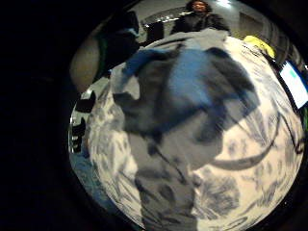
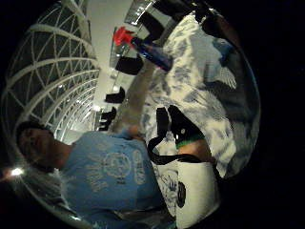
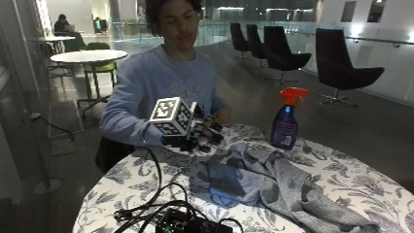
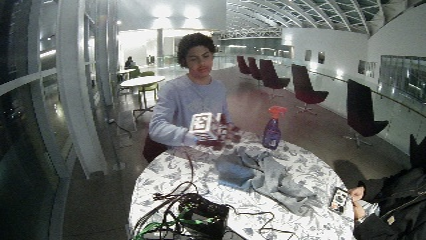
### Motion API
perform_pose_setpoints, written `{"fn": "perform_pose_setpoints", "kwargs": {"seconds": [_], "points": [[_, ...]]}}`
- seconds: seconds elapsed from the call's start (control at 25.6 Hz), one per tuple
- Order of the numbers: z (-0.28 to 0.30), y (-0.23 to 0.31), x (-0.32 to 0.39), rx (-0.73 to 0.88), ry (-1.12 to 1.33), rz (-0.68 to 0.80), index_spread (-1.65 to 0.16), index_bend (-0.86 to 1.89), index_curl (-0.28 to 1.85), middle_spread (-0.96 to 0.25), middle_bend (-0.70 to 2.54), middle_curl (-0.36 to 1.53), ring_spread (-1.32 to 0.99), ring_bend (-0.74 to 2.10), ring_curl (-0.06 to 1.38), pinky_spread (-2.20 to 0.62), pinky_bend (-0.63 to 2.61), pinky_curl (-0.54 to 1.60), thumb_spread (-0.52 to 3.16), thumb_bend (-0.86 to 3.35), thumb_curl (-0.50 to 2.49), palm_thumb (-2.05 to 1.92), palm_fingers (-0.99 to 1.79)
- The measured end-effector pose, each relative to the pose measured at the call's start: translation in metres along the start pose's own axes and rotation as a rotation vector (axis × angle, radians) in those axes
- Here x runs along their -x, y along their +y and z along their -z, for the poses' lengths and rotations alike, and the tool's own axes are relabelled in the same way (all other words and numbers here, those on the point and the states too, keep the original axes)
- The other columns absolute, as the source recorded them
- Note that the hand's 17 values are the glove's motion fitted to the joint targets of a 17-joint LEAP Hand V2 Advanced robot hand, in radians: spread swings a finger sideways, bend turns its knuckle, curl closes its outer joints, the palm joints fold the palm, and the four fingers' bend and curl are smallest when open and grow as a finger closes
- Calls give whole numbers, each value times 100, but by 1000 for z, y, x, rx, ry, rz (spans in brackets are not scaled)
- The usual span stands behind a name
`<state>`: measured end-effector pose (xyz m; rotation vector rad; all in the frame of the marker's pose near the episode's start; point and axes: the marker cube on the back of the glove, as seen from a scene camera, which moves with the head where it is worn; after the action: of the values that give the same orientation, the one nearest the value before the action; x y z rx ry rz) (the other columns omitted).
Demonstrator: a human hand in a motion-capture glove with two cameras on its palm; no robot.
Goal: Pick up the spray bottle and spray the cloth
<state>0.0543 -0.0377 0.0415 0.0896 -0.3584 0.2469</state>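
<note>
A purple spray bottle [image 3: 284, 125] with a red trigger stands upright on the round floral table [image 3: 349, 170], at the side to the right of the person. A rumpled grey cloth [image 3: 271, 182] lies spread across the table's middle. My gloved right hand [image 3: 199, 136] hovers above the table's near-person edge, left of the bottle and apart from it, fingers relaxed and holding nothing. In the little finger side palm view the cloth [image 1: 183, 101] lies below the palm. The thumb side palm view shows the bottle [image 2: 150, 51] standing far off on the table.
A black device with tangled cables [image 3: 184, 221] sits at the table's front edge, with a cable running to the hand. Bare floral tablecloth [image 3: 148, 170] lies between hand and cloth. Dark chairs [image 3: 343, 68] stand on the floor behind.
</note>
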Motion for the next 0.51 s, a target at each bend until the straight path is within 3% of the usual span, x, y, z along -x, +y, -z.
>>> {"fn": "perform_pose_setpoints", "kwargs": {"seconds": [0.2,0.51], "points": [[30,49,-30,-44,121,-80,-34,22,32,0,25,41,6,17,25,23,17,32,103,-2,43,71,57],[56,85,-44,-76,240,-138,-32,25,36,0,24,40,6,16,24,23,16,31,105,-2,43,72,59]]}}
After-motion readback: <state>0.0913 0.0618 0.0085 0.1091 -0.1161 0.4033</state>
